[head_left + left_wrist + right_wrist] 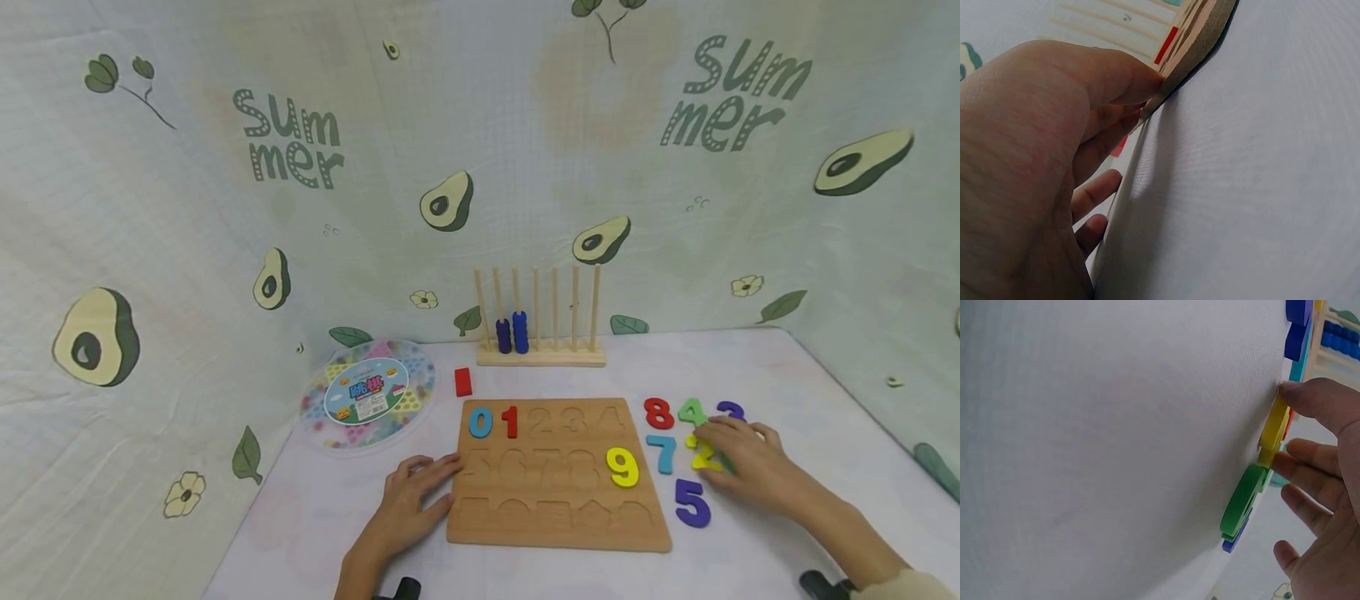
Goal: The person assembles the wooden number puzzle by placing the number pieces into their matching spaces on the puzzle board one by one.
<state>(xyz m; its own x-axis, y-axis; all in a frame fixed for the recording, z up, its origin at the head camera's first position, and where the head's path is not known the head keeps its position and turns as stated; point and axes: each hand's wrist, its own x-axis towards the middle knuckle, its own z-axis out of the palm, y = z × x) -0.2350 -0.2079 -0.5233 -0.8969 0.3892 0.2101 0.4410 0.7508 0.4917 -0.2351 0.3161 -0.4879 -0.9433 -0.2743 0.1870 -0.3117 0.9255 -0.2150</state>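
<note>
Head view: left hand [411, 500] lies flat against wooden number board [555, 521] left edge, right hand [742, 467] on yellow 2 [703, 457] right of board; left wrist: thumb touches board edge [1194, 47]; right wrist: thumb and fingers pinch yellow 2 [1272, 428] on desk [1116, 437].

A pale avocado-print cloth [225, 208] — lettered "summer" — hangs behind and beside a white-covered table [787, 375], evenly lit.

white table [750, 358] carries wooden number board [555, 521], loose numbers [660, 414], peg rack [540, 357], round game box [367, 396], red block [463, 382].
</note>
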